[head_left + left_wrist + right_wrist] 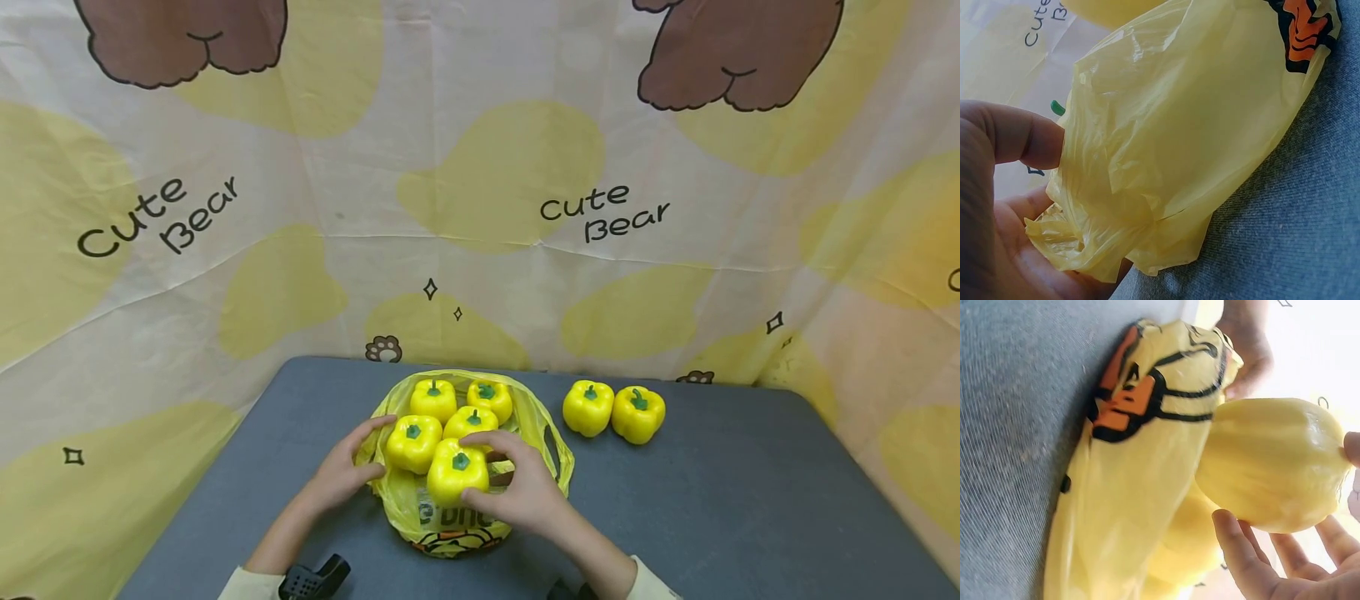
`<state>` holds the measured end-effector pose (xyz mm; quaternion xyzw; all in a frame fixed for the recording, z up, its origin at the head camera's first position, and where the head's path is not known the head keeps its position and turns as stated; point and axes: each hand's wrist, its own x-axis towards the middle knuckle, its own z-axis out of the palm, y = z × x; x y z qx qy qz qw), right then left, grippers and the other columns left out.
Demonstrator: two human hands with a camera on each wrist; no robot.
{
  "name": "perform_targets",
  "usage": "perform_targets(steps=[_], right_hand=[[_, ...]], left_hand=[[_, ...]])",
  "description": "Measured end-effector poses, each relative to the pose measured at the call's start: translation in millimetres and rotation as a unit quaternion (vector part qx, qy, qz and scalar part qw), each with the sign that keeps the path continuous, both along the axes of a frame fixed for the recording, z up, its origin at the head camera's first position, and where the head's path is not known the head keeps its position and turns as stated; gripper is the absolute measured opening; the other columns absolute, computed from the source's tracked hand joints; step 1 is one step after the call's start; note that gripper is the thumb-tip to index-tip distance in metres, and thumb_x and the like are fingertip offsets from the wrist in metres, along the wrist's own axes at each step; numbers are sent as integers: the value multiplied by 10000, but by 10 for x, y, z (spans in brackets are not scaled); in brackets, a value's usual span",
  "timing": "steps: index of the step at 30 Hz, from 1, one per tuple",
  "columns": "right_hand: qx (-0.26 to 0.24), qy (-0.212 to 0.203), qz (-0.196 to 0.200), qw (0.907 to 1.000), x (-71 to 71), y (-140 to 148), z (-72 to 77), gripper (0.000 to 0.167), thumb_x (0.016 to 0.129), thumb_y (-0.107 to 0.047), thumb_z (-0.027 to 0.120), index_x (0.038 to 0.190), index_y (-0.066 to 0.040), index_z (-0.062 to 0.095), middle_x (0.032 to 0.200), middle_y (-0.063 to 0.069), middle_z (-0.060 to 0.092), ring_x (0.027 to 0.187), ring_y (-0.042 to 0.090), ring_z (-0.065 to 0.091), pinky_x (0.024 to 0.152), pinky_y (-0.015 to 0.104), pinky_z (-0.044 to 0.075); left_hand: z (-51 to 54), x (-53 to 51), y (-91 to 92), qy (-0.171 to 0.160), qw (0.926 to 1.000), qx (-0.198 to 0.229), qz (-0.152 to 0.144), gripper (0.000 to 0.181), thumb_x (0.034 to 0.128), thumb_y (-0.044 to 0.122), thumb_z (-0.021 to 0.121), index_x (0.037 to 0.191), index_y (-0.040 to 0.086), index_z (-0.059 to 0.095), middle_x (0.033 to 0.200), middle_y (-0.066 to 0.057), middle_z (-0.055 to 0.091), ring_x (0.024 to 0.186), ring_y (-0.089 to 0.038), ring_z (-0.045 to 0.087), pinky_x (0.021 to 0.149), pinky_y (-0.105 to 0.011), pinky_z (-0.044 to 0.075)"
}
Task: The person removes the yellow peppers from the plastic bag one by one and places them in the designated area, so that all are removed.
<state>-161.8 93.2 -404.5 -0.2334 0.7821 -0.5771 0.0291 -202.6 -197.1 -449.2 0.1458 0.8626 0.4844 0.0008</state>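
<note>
A yellow plastic bag (557, 477) lies open on the table, with several yellow peppers (414, 443) in it. My right hand (528, 490) holds one more pepper (456, 475) between thumb and fingers at the bag's near side; in the right wrist view this pepper (1272, 464) is above the bag's edge. At the bag's left rim, my left hand (341, 473) pinches the plastic. The left wrist view shows the thumb and fingers (1044, 140) on either side of the gathered bag (1147, 137).
Two yellow peppers (588, 408) stand side by side on the grey table (720, 500), right of the bag. Behind the table hangs a printed cloth (480, 183) with bear drawings and lettering.
</note>
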Motion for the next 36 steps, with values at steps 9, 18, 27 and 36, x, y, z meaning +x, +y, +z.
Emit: perform_targets(steps=[9, 18, 27, 36], right_hand=[[-10, 321, -267, 9991, -37, 153, 94, 467, 786, -172, 753, 1232, -169, 614, 1270, 129, 564, 1003, 326, 582, 777, 326, 556], [-98, 548, -552, 9969, -100, 338, 181, 465, 796, -153, 735, 1244, -163, 612, 1266, 142, 555, 972, 305, 583, 750, 329, 554], [-266, 823, -888, 9923, -168, 606, 248, 490, 785, -46, 731, 1252, -109, 594, 1292, 151, 540, 958, 303, 605, 750, 280, 556], [-222, 762, -1429, 9865, -218, 844, 362, 494, 782, -11, 728, 1251, -81, 590, 1253, 161, 540, 985, 330, 588, 716, 299, 564]], left_hand=[[12, 18, -7, -36, 10000, -49, 69, 679, 738, 70, 638, 1395, 139, 480, 1487, -210, 404, 1350, -397, 354, 1011, -567, 341], [3, 47, -24, -30, 9999, -1, 121, 676, 742, 71, 641, 1396, 124, 477, 1488, -216, 401, 1385, -437, 303, 1057, -661, 249], [-7, 34, -11, -110, 9999, -3, 98, 672, 752, 71, 638, 1400, 132, 473, 1497, -218, 387, 1380, -424, 311, 1052, -631, 275], [11, 11, 11, -168, 9998, -59, 118, 681, 745, 79, 644, 1401, 156, 476, 1501, -208, 385, 1370, -408, 328, 1044, -607, 296]])
